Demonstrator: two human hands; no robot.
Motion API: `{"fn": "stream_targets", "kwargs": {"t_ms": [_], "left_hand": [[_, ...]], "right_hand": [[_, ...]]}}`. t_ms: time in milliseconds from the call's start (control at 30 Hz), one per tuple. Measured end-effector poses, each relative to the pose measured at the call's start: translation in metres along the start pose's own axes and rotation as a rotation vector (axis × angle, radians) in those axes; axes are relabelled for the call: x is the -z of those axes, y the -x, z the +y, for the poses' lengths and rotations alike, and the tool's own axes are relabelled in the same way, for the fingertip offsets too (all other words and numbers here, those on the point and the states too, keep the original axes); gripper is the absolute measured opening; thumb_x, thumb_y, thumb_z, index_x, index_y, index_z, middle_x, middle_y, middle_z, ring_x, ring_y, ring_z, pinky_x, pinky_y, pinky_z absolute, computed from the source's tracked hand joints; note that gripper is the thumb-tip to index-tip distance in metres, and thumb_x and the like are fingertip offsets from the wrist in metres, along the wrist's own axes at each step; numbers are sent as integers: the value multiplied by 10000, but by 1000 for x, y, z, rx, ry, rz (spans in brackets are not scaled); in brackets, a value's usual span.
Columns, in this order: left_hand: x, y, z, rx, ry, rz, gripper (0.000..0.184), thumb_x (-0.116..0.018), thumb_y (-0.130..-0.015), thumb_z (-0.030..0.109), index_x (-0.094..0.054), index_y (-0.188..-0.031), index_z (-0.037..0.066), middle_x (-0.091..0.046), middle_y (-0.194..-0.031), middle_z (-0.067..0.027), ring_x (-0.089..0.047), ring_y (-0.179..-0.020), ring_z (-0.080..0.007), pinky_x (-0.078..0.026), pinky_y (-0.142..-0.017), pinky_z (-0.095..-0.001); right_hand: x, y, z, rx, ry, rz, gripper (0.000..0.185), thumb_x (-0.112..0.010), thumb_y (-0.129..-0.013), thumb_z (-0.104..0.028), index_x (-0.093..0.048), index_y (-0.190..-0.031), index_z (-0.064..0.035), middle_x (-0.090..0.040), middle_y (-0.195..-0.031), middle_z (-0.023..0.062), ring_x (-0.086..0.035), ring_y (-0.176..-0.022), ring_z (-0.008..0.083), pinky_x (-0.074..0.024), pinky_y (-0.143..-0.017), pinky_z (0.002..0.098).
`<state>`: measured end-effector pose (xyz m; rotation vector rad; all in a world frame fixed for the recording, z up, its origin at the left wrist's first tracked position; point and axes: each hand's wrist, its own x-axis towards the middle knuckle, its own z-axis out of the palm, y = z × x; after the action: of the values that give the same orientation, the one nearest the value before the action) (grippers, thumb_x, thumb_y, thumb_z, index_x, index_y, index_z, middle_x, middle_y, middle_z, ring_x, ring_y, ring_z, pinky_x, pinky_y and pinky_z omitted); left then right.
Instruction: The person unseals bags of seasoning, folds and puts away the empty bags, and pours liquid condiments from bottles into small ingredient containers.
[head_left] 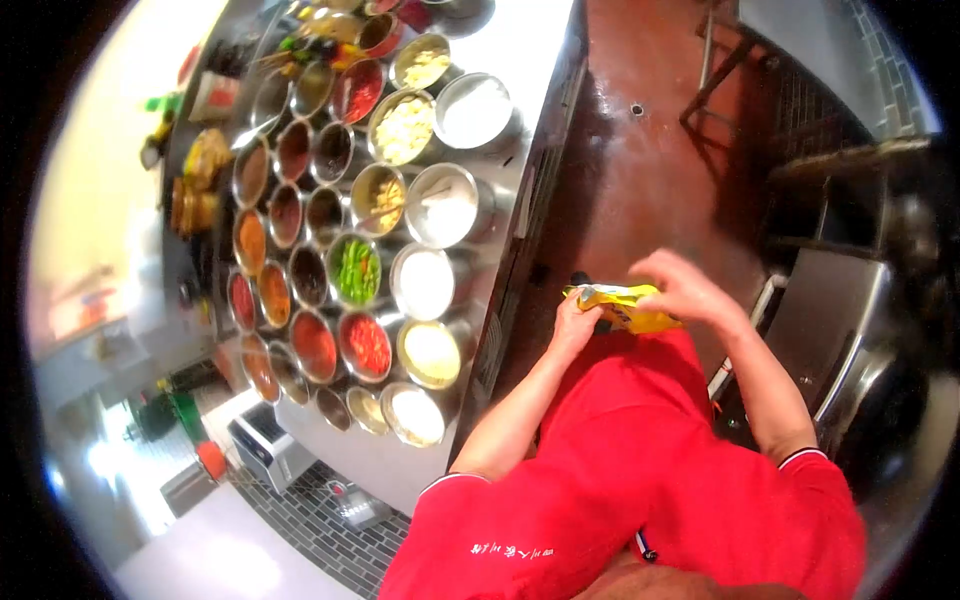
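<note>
A yellow plastic bag (pixel 640 316) with a pale, silvery top edge is in front of my red clothing. My left hand (pixel 574 326) is closed on the bag's left edge, thumb toward the top. My right hand (pixel 688 290) is at the bag's right side, its fingers stretched out above the top edge and blurred by motion. The thumb of that hand is close to the bag; whether it touches cannot be made out. The bag's contents are hidden.
To the left, a steel counter (pixel 545 60) carries several metal bowls, including green chopped peppers (pixel 358 271), red chopped peppers (pixel 369 345) and white powder (pixel 441 205). A steel cabinet (pixel 825 310) stands at the right. Reddish floor (pixel 640 170) runs between.
</note>
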<state>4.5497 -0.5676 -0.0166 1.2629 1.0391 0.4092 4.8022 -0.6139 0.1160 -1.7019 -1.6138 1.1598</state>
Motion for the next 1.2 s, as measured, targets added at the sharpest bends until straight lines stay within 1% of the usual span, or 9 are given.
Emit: {"fn": "stream_targets", "kwargs": {"t_ms": [100,200,333,533,667,733,867,1067,1200], "left_hand": [[-5,-48,-25,191,73,107,200,-688,-844,26,-730,-1039,15,-728,-1000,-72,-678,-919,-176,-519,-855,-309],[-15,-103,-34,276,149,195,185,-694,-912,87,-728,-1077,10,-738,-1018,-35,-673,-928,-122,-519,-834,-300],[-28,-192,-83,156,40,48,193,-673,-910,49,-711,-1093,3,-727,-1024,-30,-669,-920,-124,-528,-820,-297],[-35,-333,-115,62,-189,-107,254,-733,-873,56,-697,-1123,32,-716,-1007,-14,-661,-906,-130,-535,-844,-309],[10,-418,-151,22,337,-13,908,-800,-795,85,-292,-1548,63,-332,-1564,-208,-375,-1431,-357,-430,-1106,-467],[33,-469,-214,-122,-355,212,956,-799,-791,99,-237,-1563,64,-292,-1554,-264,-360,-1421,-413,-415,-1102,-524],[36,-522,-263,-262,-1004,578,976,-822,-781,184,-244,-1556,44,-312,-1497,-334,-389,-1359,-494,-431,-1066,-559],[39,-581,-278,-169,-687,793,785,-786,-834,295,-409,-1465,19,-462,-1430,-269,-529,-1232,-433,-489,-1004,-489],[80,-575,-276,0,262,734,600,-710,-925,311,-494,-1397,9,-523,-1417,-230,-582,-1188,-370,-523,-962,-454]], "right_hand": [[7,-8,106,-367,-408,294,519,-682,-818,-72,-598,-1330,-50,-563,-1295,146,-595,-1162,294,-491,-992,358],[-31,-6,242,-273,14,95,840,-682,-696,56,-446,-1488,-95,-420,-1488,177,-411,-1406,364,-383,-1158,418],[-80,-74,285,-194,-91,33,1130,-910,-635,-153,-294,-1582,-162,-267,-1611,182,-244,-1504,380,-284,-1222,473],[-152,-203,416,-188,-90,120,699,-822,-829,-264,-494,-1430,-123,-583,-1383,144,-547,-1282,293,-427,-1101,416],[-185,-252,468,-335,267,213,577,-557,-1008,-415,-459,-1466,-79,-496,-1504,107,-453,-1390,252,-337,-1179,390],[-193,-276,490,-491,-429,485,598,-554,-1004,-430,-441,-1475,-80,-460,-1540,118,-419,-1417,245,-304,-1205,391],[-160,-335,501,-394,-397,600,595,-688,-913,-453,-555,-1349,-70,-611,-1386,104,-545,-1284,256,-398,-1105,390],[-140,-387,507,-439,-200,631,610,-623,-924,-521,-561,-1377,-116,-596,-1411,107,-522,-1317,314,-394,-1102,428],[-193,-432,562,-249,-458,750,587,-625,-922,-517,-595,-1353,-120,-595,-1421,95,-510,-1341,280,-366,-1143,384]]}}
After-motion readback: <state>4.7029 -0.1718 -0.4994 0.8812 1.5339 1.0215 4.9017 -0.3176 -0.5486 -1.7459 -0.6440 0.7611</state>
